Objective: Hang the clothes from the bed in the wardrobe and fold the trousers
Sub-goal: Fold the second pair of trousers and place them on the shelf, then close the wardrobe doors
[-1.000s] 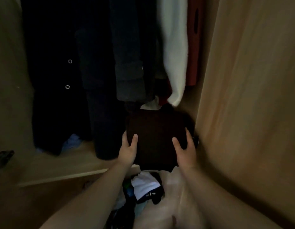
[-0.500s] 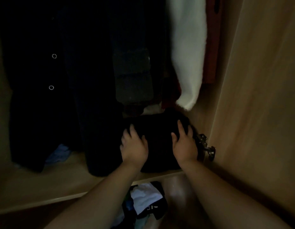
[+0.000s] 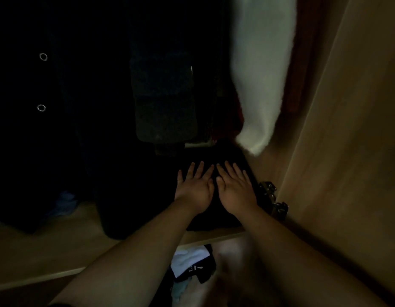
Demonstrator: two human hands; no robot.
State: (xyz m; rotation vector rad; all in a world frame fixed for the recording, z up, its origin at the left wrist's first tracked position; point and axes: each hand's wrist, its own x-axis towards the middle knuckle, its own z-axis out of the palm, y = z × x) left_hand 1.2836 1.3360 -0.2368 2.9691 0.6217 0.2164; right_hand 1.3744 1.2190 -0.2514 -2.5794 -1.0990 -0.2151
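A dark folded garment, probably the trousers (image 3: pixel 216 220), lies on the wooden wardrobe floor (image 3: pixel 59 244) at the right corner. My left hand (image 3: pixel 195 188) and my right hand (image 3: pixel 234 189) lie flat on top of it, side by side, fingers straight and spread. Above them hang dark clothes (image 3: pixel 163 96), a dark coat with metal eyelets (image 3: pixel 41 80), a white garment (image 3: pixel 260 74) and a red one (image 3: pixel 300 63). The scene is very dim and the garment's edges are hard to make out.
The open wooden wardrobe door (image 3: pixel 351 140) stands close on the right, with a metal hinge (image 3: pixel 273 199) beside my right hand. Below the wardrobe's front edge lie black and white clothes (image 3: pixel 192 265). Something bluish (image 3: pixel 63 202) sits at the back left of the wardrobe floor.
The folded dark garment went from being held up in both hands down onto the wardrobe floor. My hands let go of its sides and now lie flat on top.
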